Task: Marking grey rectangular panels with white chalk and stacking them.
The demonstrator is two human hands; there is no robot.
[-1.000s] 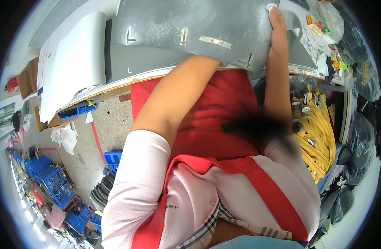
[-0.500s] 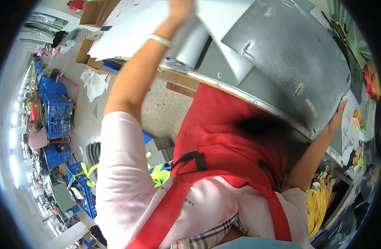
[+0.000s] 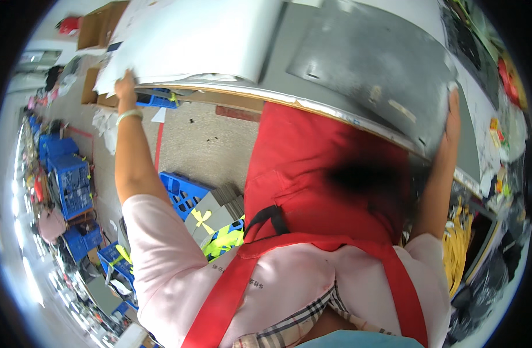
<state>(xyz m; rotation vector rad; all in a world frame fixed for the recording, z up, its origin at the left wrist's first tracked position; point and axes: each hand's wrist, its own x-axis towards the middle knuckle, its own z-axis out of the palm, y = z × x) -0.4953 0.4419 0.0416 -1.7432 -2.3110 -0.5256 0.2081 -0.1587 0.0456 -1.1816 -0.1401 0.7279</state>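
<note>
My left hand is at the left end of the worktable, its fingers closed on the edge of a large white sheet. That sheet lies over the left part of the table, with a wavy layer under its near edge. My right hand grips the right edge of a scuffed dark grey board with small slots cut in it. The board lies at a slant on a smooth grey sheet. Part of the right hand's fingers is hidden at the board's edge.
The worktable's near edge runs just in front of my red apron. Blue crates and cardboard boxes stand to the left. Grey stacked pieces are below on the left. Yellow strips hang at the lower right.
My left hand has come from the far middle down to the table's left end. The white flap over the grey sheet is gone from there. The dark board has shifted slightly left with my right hand.
</note>
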